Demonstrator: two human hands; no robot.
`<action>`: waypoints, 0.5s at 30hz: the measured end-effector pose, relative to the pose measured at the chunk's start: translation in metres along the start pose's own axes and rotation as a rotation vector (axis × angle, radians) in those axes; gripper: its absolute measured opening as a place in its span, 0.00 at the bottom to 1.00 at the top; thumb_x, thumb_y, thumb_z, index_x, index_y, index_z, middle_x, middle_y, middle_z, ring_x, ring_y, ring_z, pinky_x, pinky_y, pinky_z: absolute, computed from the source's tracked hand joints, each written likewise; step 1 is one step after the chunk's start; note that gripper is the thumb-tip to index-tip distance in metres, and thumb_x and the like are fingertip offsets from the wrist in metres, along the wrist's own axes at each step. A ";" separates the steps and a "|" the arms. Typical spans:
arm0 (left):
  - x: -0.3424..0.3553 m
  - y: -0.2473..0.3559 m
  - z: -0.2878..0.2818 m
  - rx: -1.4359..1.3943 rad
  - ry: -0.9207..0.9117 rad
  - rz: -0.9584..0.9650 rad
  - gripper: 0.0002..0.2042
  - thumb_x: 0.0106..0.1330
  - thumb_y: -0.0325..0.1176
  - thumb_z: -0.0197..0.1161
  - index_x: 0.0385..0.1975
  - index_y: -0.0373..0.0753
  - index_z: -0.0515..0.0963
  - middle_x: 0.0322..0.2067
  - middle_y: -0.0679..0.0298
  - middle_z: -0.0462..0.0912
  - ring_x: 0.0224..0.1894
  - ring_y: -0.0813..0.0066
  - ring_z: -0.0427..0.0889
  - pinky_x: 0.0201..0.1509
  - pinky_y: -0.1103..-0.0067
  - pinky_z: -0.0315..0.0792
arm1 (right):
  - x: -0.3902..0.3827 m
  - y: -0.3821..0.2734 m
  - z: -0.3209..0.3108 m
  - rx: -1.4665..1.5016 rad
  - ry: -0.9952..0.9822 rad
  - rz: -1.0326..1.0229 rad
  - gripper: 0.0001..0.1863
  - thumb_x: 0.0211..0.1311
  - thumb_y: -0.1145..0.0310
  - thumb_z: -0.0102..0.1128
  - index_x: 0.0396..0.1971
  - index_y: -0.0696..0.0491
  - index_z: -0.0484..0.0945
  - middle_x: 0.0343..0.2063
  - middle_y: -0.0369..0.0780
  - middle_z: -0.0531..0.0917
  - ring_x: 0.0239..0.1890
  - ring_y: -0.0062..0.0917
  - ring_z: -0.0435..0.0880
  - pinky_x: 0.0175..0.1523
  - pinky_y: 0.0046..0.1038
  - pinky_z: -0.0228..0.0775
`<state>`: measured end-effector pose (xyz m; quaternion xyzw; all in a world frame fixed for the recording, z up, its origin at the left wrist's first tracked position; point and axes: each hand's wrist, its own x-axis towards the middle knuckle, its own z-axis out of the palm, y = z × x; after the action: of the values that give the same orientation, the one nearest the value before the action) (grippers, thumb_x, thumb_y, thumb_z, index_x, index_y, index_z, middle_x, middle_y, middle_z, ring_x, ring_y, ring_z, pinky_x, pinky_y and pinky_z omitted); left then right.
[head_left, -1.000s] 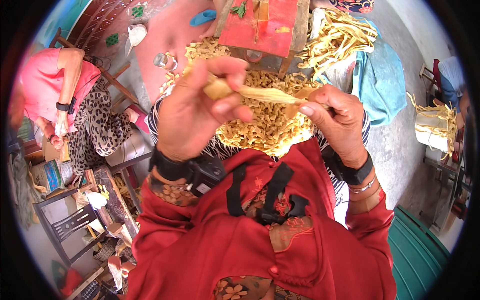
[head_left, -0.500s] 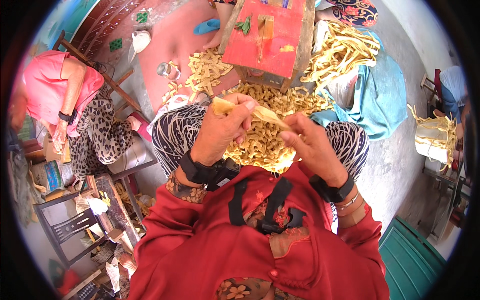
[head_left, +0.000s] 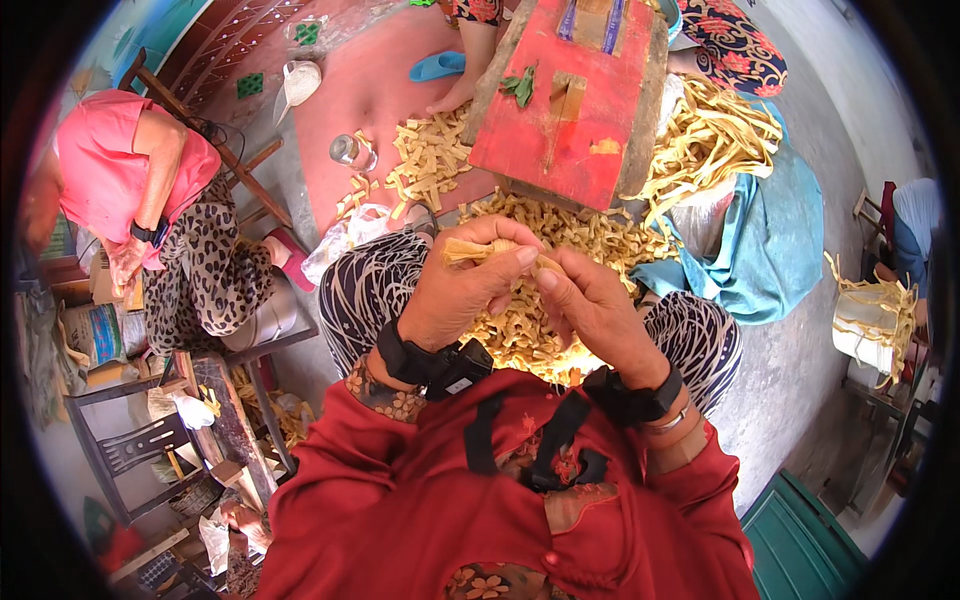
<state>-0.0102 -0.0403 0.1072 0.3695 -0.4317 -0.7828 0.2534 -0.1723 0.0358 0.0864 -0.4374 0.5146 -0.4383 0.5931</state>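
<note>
A yellowish dried plant strip [head_left: 462, 252] is pinched between my two hands over my lap. My left hand [head_left: 462, 290] is closed around it, with a frayed end poking out past the thumb and forefinger. Fingertips of my right hand [head_left: 598, 308] press on the strip's other end, close against the left thumb. Most of the strip is hidden by my fingers. Below and beyond the hands lies a large pile of short folded strip pieces [head_left: 520, 335], spread between my knees.
Ahead stands a low red wooden bench [head_left: 540, 110] with a green leaf on it. Long strips [head_left: 715, 140] lie on a blue cloth [head_left: 775, 235] at right. A glass jar [head_left: 352, 152] stands near smaller folded pieces [head_left: 430, 160]. Another person [head_left: 135, 170] sits at left.
My hands have drawn together, and the strip stretched between them is now bunched up short. The view has shifted slightly, so the bench sits lower and farther right.
</note>
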 end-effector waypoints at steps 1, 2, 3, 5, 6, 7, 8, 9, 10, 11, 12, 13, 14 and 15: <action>0.000 -0.001 -0.004 0.000 0.006 0.002 0.06 0.63 0.30 0.58 0.33 0.34 0.74 0.20 0.71 0.73 0.15 0.89 0.66 0.16 0.90 0.61 | 0.005 -0.001 -0.001 -0.146 -0.004 -0.088 0.15 0.66 0.61 0.50 0.28 0.58 0.73 0.17 0.40 0.71 0.21 0.21 0.71 0.21 0.24 0.61; -0.002 -0.001 -0.011 -0.097 0.000 0.030 0.05 0.63 0.29 0.58 0.33 0.34 0.74 0.21 0.70 0.73 0.16 0.88 0.67 0.16 0.89 0.61 | 0.003 -0.008 -0.003 -0.242 0.033 -0.164 0.17 0.65 0.62 0.50 0.22 0.59 0.71 0.15 0.43 0.67 0.17 0.29 0.67 0.23 0.29 0.58; -0.003 0.000 -0.016 -0.196 -0.013 0.058 0.05 0.62 0.29 0.58 0.33 0.34 0.74 0.21 0.69 0.74 0.16 0.87 0.69 0.16 0.89 0.62 | -0.001 -0.014 -0.004 -0.245 0.033 -0.165 0.17 0.65 0.62 0.50 0.22 0.59 0.71 0.15 0.43 0.67 0.17 0.29 0.67 0.23 0.29 0.58; -0.007 0.006 -0.017 -0.184 -0.012 0.078 0.04 0.62 0.27 0.58 0.33 0.34 0.75 0.22 0.67 0.74 0.16 0.84 0.70 0.16 0.88 0.64 | -0.011 -0.017 -0.009 -0.272 0.021 -0.201 0.15 0.65 0.64 0.50 0.22 0.58 0.70 0.14 0.42 0.67 0.15 0.31 0.65 0.23 0.29 0.57; -0.006 0.008 -0.015 -0.171 -0.004 0.097 0.04 0.61 0.27 0.58 0.33 0.34 0.75 0.22 0.67 0.74 0.17 0.84 0.70 0.17 0.87 0.65 | -0.013 -0.020 -0.012 -0.279 0.023 -0.210 0.15 0.64 0.64 0.52 0.20 0.58 0.69 0.14 0.43 0.66 0.14 0.33 0.64 0.22 0.30 0.57; -0.004 0.010 -0.014 -0.158 0.002 0.117 0.04 0.61 0.26 0.58 0.33 0.34 0.75 0.21 0.67 0.73 0.17 0.83 0.70 0.17 0.86 0.67 | -0.012 -0.022 -0.015 -0.279 0.022 -0.208 0.15 0.64 0.64 0.52 0.20 0.58 0.69 0.14 0.43 0.66 0.14 0.33 0.64 0.22 0.30 0.57; -0.001 0.010 -0.014 -0.174 0.002 0.116 0.03 0.60 0.26 0.58 0.32 0.35 0.75 0.21 0.67 0.72 0.17 0.83 0.69 0.19 0.84 0.70 | -0.011 -0.023 -0.019 -0.323 0.025 -0.198 0.16 0.64 0.64 0.53 0.20 0.58 0.68 0.14 0.43 0.65 0.15 0.34 0.64 0.22 0.30 0.56; 0.005 0.010 -0.014 -0.174 -0.003 0.121 0.03 0.60 0.26 0.58 0.32 0.35 0.75 0.21 0.67 0.72 0.17 0.83 0.69 0.19 0.84 0.70 | -0.008 -0.026 -0.023 -0.369 0.032 -0.192 0.17 0.64 0.64 0.53 0.19 0.58 0.67 0.13 0.43 0.64 0.15 0.35 0.64 0.22 0.31 0.56; 0.010 0.009 -0.015 -0.205 0.001 0.126 0.03 0.60 0.26 0.58 0.32 0.34 0.75 0.21 0.67 0.72 0.17 0.82 0.69 0.19 0.83 0.70 | -0.002 -0.029 -0.026 -0.468 0.057 -0.227 0.16 0.62 0.64 0.55 0.18 0.57 0.65 0.13 0.43 0.64 0.16 0.38 0.67 0.22 0.32 0.57; 0.016 0.010 -0.015 -0.237 0.005 0.132 0.03 0.60 0.26 0.58 0.32 0.34 0.75 0.21 0.67 0.72 0.16 0.82 0.68 0.20 0.83 0.70 | 0.005 -0.031 -0.029 -0.474 0.062 -0.232 0.16 0.62 0.64 0.55 0.18 0.57 0.65 0.13 0.43 0.64 0.16 0.38 0.67 0.22 0.32 0.57; 0.024 0.011 -0.011 -0.175 0.076 0.143 0.03 0.60 0.26 0.57 0.31 0.35 0.75 0.20 0.68 0.71 0.15 0.84 0.66 0.20 0.83 0.70 | 0.011 -0.031 -0.033 -0.618 0.117 -0.302 0.15 0.60 0.65 0.56 0.19 0.56 0.66 0.14 0.43 0.66 0.17 0.38 0.69 0.22 0.33 0.58; 0.034 0.012 -0.012 -0.180 0.069 0.149 0.03 0.60 0.26 0.57 0.31 0.35 0.75 0.20 0.68 0.71 0.15 0.84 0.66 0.20 0.83 0.70 | 0.018 -0.033 -0.038 -0.763 0.173 -0.372 0.13 0.59 0.66 0.56 0.19 0.55 0.66 0.14 0.43 0.67 0.17 0.38 0.70 0.22 0.34 0.59; 0.044 0.013 -0.015 -0.187 0.049 0.168 0.03 0.60 0.26 0.57 0.31 0.35 0.75 0.19 0.69 0.70 0.15 0.85 0.65 0.20 0.84 0.70 | 0.026 -0.037 -0.041 -0.884 0.222 -0.417 0.11 0.57 0.67 0.57 0.20 0.53 0.67 0.15 0.43 0.69 0.19 0.39 0.73 0.22 0.36 0.61; 0.054 0.015 -0.017 -0.194 0.029 0.182 0.03 0.60 0.26 0.57 0.31 0.36 0.75 0.19 0.70 0.70 0.15 0.86 0.65 0.19 0.84 0.70 | 0.034 -0.040 -0.046 -0.891 0.227 -0.416 0.11 0.57 0.67 0.57 0.20 0.53 0.67 0.15 0.43 0.69 0.19 0.39 0.73 0.22 0.36 0.61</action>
<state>-0.0275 -0.0947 0.0944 0.3138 -0.3822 -0.7892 0.3642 -0.2177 -0.0094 0.1133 -0.6909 0.6149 -0.3298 0.1892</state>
